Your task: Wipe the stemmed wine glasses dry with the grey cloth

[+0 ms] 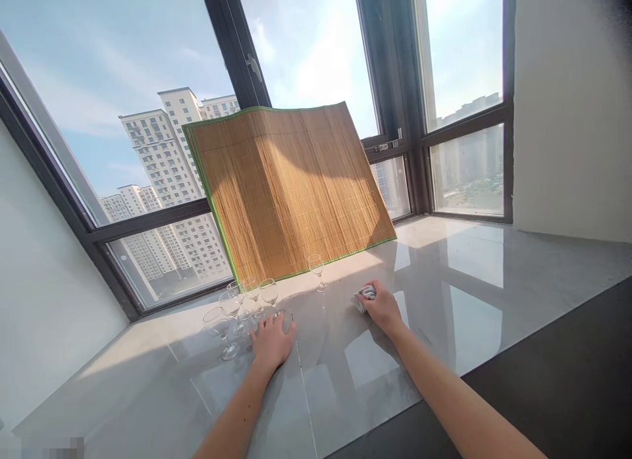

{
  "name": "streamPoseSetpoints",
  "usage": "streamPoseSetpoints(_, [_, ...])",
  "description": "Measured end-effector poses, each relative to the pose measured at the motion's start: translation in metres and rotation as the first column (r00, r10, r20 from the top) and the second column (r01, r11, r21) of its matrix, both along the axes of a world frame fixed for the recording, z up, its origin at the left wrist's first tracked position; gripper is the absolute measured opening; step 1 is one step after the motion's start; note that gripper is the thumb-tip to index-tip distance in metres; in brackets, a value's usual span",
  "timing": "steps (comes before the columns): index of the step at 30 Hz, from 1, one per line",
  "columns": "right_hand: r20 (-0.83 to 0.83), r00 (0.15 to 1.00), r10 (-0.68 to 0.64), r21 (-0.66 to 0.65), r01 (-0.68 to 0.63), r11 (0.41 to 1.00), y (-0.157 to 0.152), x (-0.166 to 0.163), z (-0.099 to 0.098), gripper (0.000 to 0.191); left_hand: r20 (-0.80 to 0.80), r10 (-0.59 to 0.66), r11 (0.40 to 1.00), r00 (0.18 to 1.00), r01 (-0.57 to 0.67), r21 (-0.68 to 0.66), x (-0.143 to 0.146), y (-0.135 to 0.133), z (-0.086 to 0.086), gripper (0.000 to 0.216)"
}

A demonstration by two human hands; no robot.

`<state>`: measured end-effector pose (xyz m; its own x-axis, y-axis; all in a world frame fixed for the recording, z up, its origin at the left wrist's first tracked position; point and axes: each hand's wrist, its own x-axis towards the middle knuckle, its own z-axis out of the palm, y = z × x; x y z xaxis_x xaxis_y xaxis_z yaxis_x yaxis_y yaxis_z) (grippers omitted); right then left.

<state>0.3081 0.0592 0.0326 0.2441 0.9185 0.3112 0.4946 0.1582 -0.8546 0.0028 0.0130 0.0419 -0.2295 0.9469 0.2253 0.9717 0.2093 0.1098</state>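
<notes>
My right hand (pixel 382 307) is closed around a crumpled white and grey cloth (pixel 364 297), which rests against the glossy windowsill. Palm down, my left hand (pixel 271 340) lies on the sill with its fingers apart, just in front of a cluster of clear stemmed glasses. The nearest wine glass (pixel 228 337) stands to the left of that hand. Another wine glass (pixel 268 292) rises right behind its fingertips; its foot is partly hidden. A single wine glass (pixel 316 269) stands upright between my two hands, farther back by the mat.
A bamboo mat (pixel 296 189) with green edging leans against the window behind the glasses. Dark window frames (pixel 148 223) bound the sill at the back. White walls (pixel 567 116) close both sides. The sill's front edge (pixel 543 327) drops to a dark area at right.
</notes>
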Motion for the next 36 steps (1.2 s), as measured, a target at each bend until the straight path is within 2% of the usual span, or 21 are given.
streamPoseSetpoints(5, [-0.004,1.0,-0.003,-0.007,0.003,1.0,0.0,0.0,0.001,0.016,0.045,0.208,0.977,0.977,-0.204,-0.065,-0.02,0.002,-0.003,0.076])
streamPoseSetpoints(10, [-0.01,1.0,-0.001,-0.001,0.001,1.0,0.002,0.0,-0.001,0.016,0.034,0.25,0.965,0.968,-0.246,-0.088,-0.027,0.004,-0.004,0.077])
streamPoseSetpoints(15, [-0.001,1.0,-0.013,0.007,0.013,1.0,0.003,0.0,-0.001,0.017,0.022,0.31,0.95,0.951,-0.308,-0.055,-0.017,0.002,-0.006,0.075])
streamPoseSetpoints(17, [0.019,1.0,-0.02,-0.006,0.02,1.0,0.003,-0.001,-0.001,0.018,0.028,0.266,0.964,0.964,-0.265,-0.024,-0.006,0.001,-0.007,0.07])
streamPoseSetpoints(18, [0.033,0.999,-0.02,-0.016,0.021,1.0,0.003,-0.002,0.0,0.018,0.031,0.206,0.978,0.978,-0.206,0.002,0.001,0.001,-0.007,0.065])
streamPoseSetpoints(21, [0.082,0.996,-0.025,-0.05,0.029,0.998,0.005,-0.005,0.001,0.02,0.064,-0.078,0.997,0.995,0.076,0.033,0.022,0.001,-0.007,0.047])
streamPoseSetpoints(24, [0.116,0.993,-0.036,-0.082,0.046,0.996,0.01,-0.012,0.002,0.031,0.088,-0.292,0.956,0.952,0.289,0.043,0.034,0.001,-0.007,0.039])
streamPoseSetpoints(28, [0.147,0.989,0.023,-0.089,-0.009,0.996,0.026,-0.028,-0.002,0.052,0.139,-0.353,0.936,0.925,0.347,0.065,0.036,-0.002,-0.006,0.039])
streamPoseSetpoints(30, [0.132,0.99,0.055,-0.037,-0.05,0.998,0.04,-0.043,-0.006,0.063,0.161,-0.346,0.938,0.924,0.339,0.072,0.035,-0.003,-0.006,0.039])
streamPoseSetpoints(32, [0.076,0.992,0.101,0.028,-0.103,0.994,0.058,-0.062,-0.008,0.078,0.183,-0.338,0.941,0.923,0.327,0.088,0.035,-0.004,-0.005,0.039])
streamPoseSetpoints(34, [-0.005,0.991,0.132,0.04,-0.132,0.99,0.077,-0.083,-0.008,0.09,0.204,-0.332,0.943,0.921,0.318,0.097,0.035,-0.004,-0.005,0.038])
streamPoseSetpoints(36, [-0.091,0.98,0.175,0.054,-0.171,0.984,0.095,-0.103,-0.008,0.094,0.227,-0.324,0.946,0.918,0.31,0.094,0.034,-0.004,-0.005,0.038])
